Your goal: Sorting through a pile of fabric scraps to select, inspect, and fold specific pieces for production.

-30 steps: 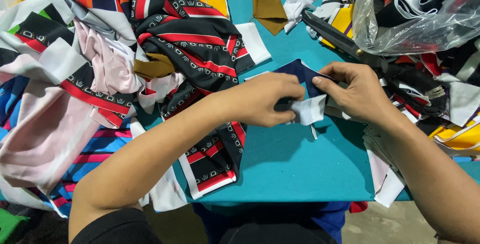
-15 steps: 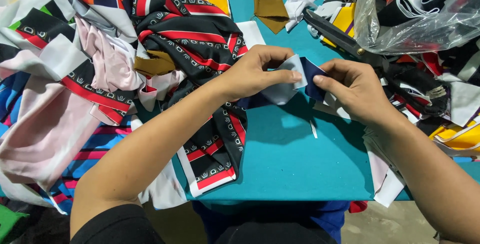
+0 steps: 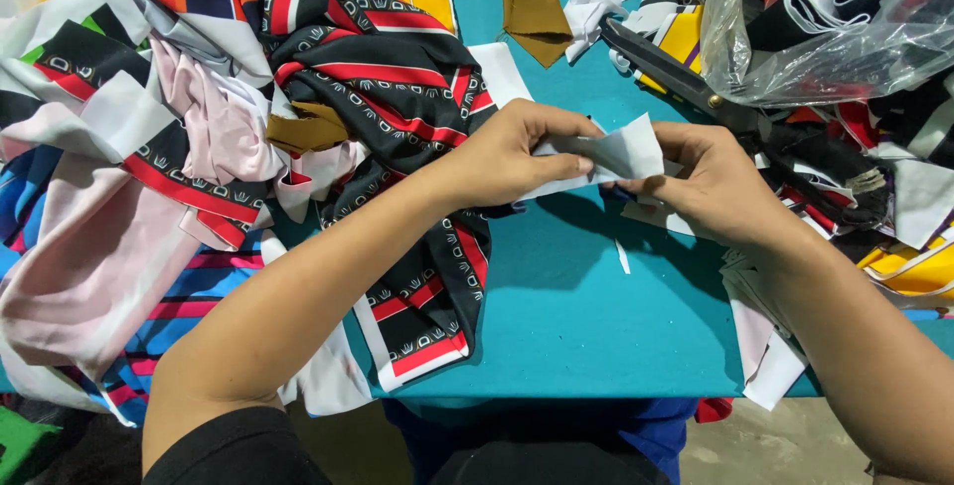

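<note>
White fabric piece (image 3: 621, 155) pinched between both hands' fingers (image 3: 568, 162).

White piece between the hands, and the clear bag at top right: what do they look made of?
White piece: thin matte woven fabric or stiff interfacing, likely; it creases sharply between left hand and right hand. Clear bag: glossy plastic film, see-through with shiny wrinkles.

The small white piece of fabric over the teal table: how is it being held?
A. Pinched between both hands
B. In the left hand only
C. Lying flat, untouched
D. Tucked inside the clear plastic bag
A: the small white piece of fabric is gripped by the left hand on one side and the right hand on the other, above the teal table.
</note>
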